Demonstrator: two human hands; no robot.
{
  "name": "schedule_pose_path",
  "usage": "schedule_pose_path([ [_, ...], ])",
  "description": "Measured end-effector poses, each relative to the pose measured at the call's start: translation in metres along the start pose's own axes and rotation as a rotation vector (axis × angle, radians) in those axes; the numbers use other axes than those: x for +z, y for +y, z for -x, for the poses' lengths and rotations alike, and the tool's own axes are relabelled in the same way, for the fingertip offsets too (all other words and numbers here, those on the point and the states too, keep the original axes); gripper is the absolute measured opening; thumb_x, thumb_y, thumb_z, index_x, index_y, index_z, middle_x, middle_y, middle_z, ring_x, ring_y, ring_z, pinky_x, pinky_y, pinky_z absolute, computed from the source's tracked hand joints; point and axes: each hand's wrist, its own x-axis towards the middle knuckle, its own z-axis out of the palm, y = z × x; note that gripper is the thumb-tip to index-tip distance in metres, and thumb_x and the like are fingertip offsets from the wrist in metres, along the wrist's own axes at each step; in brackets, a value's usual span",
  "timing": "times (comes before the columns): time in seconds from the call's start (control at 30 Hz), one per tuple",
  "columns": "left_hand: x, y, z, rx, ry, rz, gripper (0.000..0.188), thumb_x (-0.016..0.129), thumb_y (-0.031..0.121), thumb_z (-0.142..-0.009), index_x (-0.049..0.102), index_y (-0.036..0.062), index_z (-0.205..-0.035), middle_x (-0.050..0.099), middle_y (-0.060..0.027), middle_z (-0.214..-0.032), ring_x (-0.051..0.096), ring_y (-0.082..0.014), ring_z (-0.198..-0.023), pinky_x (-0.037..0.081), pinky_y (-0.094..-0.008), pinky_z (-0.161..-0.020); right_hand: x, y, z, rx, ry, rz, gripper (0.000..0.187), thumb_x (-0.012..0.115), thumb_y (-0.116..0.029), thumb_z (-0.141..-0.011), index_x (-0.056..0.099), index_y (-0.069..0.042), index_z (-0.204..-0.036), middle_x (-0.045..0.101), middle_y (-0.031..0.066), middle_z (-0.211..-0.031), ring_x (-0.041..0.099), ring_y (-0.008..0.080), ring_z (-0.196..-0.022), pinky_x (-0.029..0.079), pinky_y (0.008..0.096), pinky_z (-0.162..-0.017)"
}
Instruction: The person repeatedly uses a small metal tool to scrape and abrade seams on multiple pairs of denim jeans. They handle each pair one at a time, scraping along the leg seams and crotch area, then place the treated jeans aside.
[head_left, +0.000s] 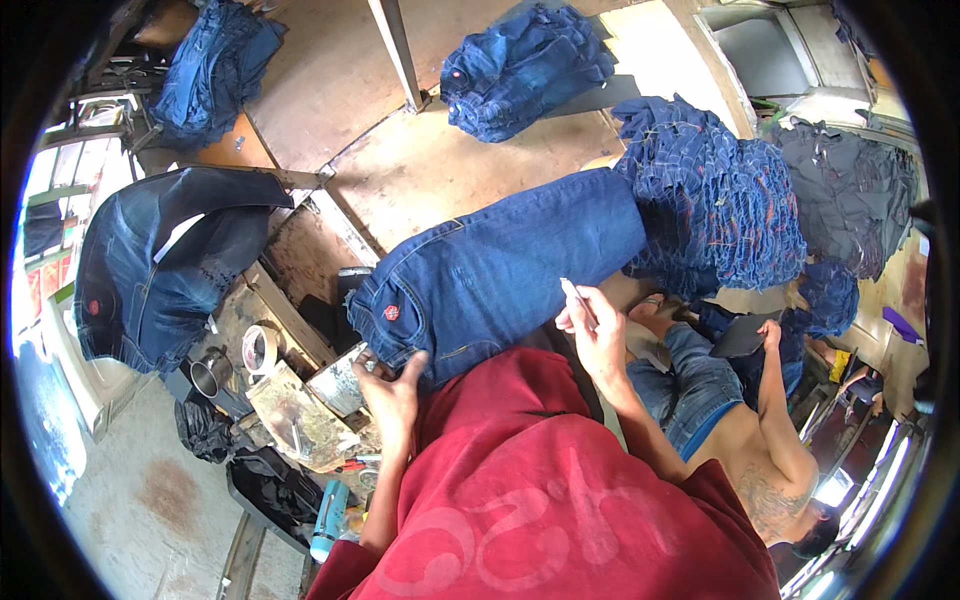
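Note:
A folded pair of dark blue jeans (520,260) lies in front of me, its waist end to the left and its legs reaching right. Near the waistband is a small red tag (392,313). My left hand (390,398) is at the near corner of the waistband, thumb and fingers apart; its fingertips touch or nearly touch the cloth. Above the near edge of the leg, my right hand (598,335) is closed on a slim white stick (568,288), which points up and left. Whether it is chalk or a pen, I cannot tell.
Right of the jeans stands a tall jeans stack (710,190); dark trousers (845,190) lie beyond. More jeans (180,265) drape at left. A tape roll (261,350) and metal cup (210,373) sit on a cluttered bench. At right, a co-worker (745,440) holds a dark flat piece (742,337).

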Motion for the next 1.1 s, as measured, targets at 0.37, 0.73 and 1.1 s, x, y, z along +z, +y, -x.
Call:
schedule_pose_path([
  [0.37, -0.008, 0.021, -0.003, -0.498, -0.589, 0.842, 0.057, 0.079, 0.022, -0.103, 0.059, 0.0002, -0.152, 0.075, -0.0139, -0.139, 0.076, -0.0308, -0.121, 0.062, -0.0495, -0.107, -0.022, -0.018, 0.02, -0.143, -0.126, 0.122, 0.02, 0.064, -0.011, -0.113, 0.072, 0.003, -0.125, 0.076, 0.0073, -0.086, 0.075, 0.0123, -0.08, 0.061, 0.0296, -0.076],
  [0.73, 0.046, 0.039, -0.019, -0.648, -0.935, 0.745, 0.062, 0.078, 0.018, -0.087, 0.063, -0.012, -0.14, 0.077, -0.0263, -0.128, 0.079, -0.04, -0.11, 0.064, -0.0526, -0.101, -0.033, -0.034, 0.051, -0.177, -0.045, 0.145, 0.017, 0.067, -0.01, -0.109, 0.072, -0.002, -0.124, 0.081, 0.0122, -0.091, 0.083, 0.0207, -0.082, 0.063, 0.0334, -0.072],
  [1.1, 0.007, 0.065, 0.007, -0.315, -0.881, 0.805, 0.075, 0.074, -0.013, -0.075, 0.057, -0.0089, -0.148, 0.073, -0.0255, -0.136, 0.075, -0.0381, -0.121, 0.062, -0.0521, -0.11, -0.023, -0.045, 0.064, -0.174, -0.017, 0.105, 0.016, 0.065, -0.006, -0.111, 0.071, 0.003, -0.123, 0.076, 0.0091, -0.087, 0.08, 0.0175, -0.082, 0.063, 0.0317, -0.075],
])
